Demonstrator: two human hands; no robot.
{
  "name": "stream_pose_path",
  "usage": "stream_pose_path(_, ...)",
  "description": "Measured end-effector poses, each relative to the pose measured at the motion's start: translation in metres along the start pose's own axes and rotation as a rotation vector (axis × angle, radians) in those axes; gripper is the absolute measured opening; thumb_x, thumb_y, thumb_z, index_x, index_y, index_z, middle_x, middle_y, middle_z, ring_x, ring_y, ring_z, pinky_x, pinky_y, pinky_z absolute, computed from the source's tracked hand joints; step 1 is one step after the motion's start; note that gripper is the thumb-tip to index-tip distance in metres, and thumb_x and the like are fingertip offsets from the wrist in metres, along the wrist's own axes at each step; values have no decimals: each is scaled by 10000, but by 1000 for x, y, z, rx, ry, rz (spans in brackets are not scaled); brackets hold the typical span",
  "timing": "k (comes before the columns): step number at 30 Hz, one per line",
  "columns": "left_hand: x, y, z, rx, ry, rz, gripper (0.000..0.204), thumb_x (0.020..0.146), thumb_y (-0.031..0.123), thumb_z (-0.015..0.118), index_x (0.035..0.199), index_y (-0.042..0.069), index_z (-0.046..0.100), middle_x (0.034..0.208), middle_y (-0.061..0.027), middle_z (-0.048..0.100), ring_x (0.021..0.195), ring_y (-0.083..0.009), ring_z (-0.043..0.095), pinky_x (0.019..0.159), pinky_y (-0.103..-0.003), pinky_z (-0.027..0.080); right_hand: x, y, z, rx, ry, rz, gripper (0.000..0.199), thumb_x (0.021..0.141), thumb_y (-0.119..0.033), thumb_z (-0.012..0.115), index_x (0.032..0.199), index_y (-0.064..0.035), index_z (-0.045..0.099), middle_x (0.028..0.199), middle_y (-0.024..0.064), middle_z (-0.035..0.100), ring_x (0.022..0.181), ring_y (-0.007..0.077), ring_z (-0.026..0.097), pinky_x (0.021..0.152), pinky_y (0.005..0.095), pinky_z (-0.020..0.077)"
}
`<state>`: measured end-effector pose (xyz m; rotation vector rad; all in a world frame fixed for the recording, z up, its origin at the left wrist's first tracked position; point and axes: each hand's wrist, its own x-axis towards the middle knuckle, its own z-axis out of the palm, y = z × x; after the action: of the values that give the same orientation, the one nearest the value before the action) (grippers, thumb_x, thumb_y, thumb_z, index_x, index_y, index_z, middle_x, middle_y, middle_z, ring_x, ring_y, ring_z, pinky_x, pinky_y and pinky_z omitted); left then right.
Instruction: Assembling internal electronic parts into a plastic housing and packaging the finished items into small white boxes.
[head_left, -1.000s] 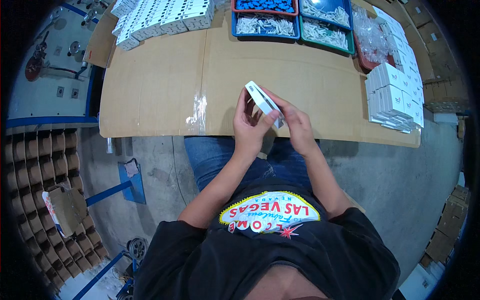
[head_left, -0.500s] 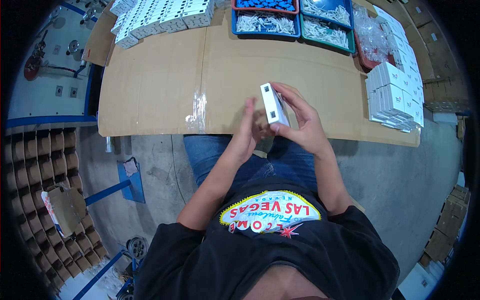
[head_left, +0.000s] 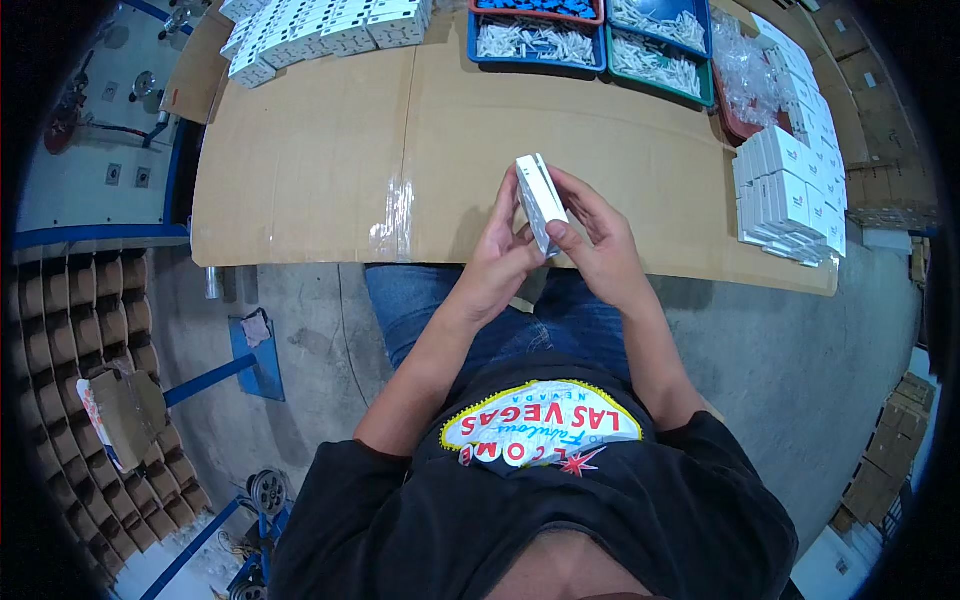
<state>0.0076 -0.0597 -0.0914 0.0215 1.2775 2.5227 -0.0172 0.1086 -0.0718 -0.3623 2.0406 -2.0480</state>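
Between my hands, just above the near edge of the cardboard-covered table (head_left: 300, 190), a small white box (head_left: 541, 190) stands tilted with a narrow side facing up. My left hand (head_left: 500, 238) holds it from the left, with fingertips along its upper left side and the thumb near its lower end. From the right, my right hand (head_left: 600, 240) grips the same box, its thumb pressing on the near end and its fingers behind. The faces turned toward my palms are partly hidden.
White boxes (head_left: 330, 35) stand in rows at the far left. Blue trays (head_left: 590, 70) and a green tray (head_left: 690, 98) hold small white pieces. Clear plastic bags (head_left: 745, 80) lie at the far right, beside stacked white boxes (head_left: 790, 190). A gridded cardboard rack (head_left: 90, 330) stands left.
My left hand has closed in on the box, which it was apart from before. The box has turned, showing a different side, and shifted slightly.
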Motion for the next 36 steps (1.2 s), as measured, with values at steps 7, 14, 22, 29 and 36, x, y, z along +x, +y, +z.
stream_pose_path(7, 1, 12, 6, -69, 145, -311, 675, 1073, 561, 437, 1581, 133, 317, 1396, -112, 527, 1268, -231, 567, 1001, -387, 508, 0, -2, -1, -499, -43, -293, 682, 876, -287, 803, 1458, -34, 553, 1473, 187, 547, 1300, 322, 560, 1110, 405, 429)
stream_pose_path(14, -1, 0, 20, -97, 300, -260, 700, 1057, 664, 346, 1498, 127, 429, 1311, -91, 569, 1193, -207, 591, 982, -391, 517, -4, 11, 8, -610, -10, -494, 609, 869, -114, 743, 1438, 8, 562, 1476, 217, 559, 1347, 365, 566, 1092, 413, 471)
stream_pose_path(22, 1, -6, 25, -128, 451, -181, 666, 1069, 637, 361, 1471, 115, 463, 1265, -68, 581, 1174, -174, 567, 1019, -351, 467, 1, 20, 15, -679, -21, -517, 510, 906, -114, 709, 1382, 29, 597, 1426, 229, 592, 1267, 374, 624, 1041, 413, 526)
stream_pose_path(29, 12, -37, 7, -131, 489, -18, 593, 1086, 578, 395, 1382, 80, 524, 1198, -42, 600, 1091, -141, 581, 969, -320, 478, -2, 36, 24, -786, 41, -520, 451, 977, -115, 621, 1379, 78, 557, 1386, 262, 606, 1229, 392, 638, 1009, 430, 534)
stream_pose_path(36, 10, -40, 10, -130, 535, -26, 541, 1089, 539, 428, 1328, 68, 547, 1158, -40, 609, 1064, -129, 585, 943, -314, 486, -6, 43, 20, -818, -8, -538, 432, 993, -97, 579, 1365, 119, 535, 1337, 278, 627, 1206, 402, 647, 999, 445, 539)
